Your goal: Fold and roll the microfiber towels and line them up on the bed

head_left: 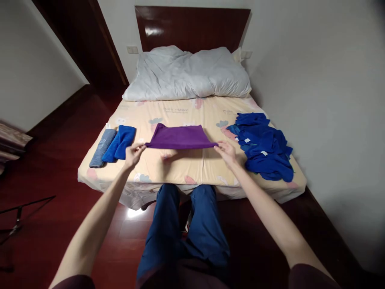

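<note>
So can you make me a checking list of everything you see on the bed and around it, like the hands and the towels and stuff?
Surface: bed with a pale patterned sheet, bare in the middle.
Job's things: purple cloth, held up by its two near corners, far edge lying on the sheet.
Clutter: folded blue cloth beside a folded grey cloth on the left; heap of blue cloths on the right; white duvet at the headboard.
Grippers: left hand and right hand each pinch a corner.
Cables: nothing seen.
Surroundings: dark wood floor, white walls, a thin metal stand at far left.
</note>
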Available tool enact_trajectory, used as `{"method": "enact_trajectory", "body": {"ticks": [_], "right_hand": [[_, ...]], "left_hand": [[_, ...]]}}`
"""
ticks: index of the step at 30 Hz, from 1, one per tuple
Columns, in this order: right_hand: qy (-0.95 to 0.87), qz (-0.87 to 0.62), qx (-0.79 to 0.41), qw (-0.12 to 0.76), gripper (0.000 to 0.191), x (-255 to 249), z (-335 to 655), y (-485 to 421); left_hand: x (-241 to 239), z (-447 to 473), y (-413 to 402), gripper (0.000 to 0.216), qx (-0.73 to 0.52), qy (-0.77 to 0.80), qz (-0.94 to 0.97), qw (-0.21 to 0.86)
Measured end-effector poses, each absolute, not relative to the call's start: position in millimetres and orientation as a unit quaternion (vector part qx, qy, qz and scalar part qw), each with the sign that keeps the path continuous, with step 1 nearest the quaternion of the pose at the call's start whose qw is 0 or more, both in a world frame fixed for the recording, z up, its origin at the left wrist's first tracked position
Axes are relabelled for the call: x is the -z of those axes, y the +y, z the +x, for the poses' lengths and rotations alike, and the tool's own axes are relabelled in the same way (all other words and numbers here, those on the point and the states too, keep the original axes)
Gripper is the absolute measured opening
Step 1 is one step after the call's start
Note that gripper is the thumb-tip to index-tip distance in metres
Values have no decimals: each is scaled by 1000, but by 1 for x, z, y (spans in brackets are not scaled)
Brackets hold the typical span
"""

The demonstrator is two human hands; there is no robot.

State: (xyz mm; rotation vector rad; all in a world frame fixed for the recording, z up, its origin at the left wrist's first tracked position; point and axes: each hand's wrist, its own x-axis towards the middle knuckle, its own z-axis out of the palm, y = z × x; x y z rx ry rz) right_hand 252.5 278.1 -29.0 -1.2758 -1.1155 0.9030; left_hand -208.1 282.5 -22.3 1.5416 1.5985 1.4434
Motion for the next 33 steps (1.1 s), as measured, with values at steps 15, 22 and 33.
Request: {"method": "enact_trajectory", "body": {"ticks": [15, 22, 33], "right_hand": [[-378, -671, -452, 449, 68, 168, 236, 213], [-388, -669, -510, 377, 64, 162, 255, 188], [-395, -729, -441, 343, 54, 149, 243, 319]], "left_hand": [[157, -194, 204, 65, -363, 707, 451, 407], [151, -219, 183, 65, -301, 692, 491, 436], [134, -209, 354, 79, -239, 701, 524, 420]]}}
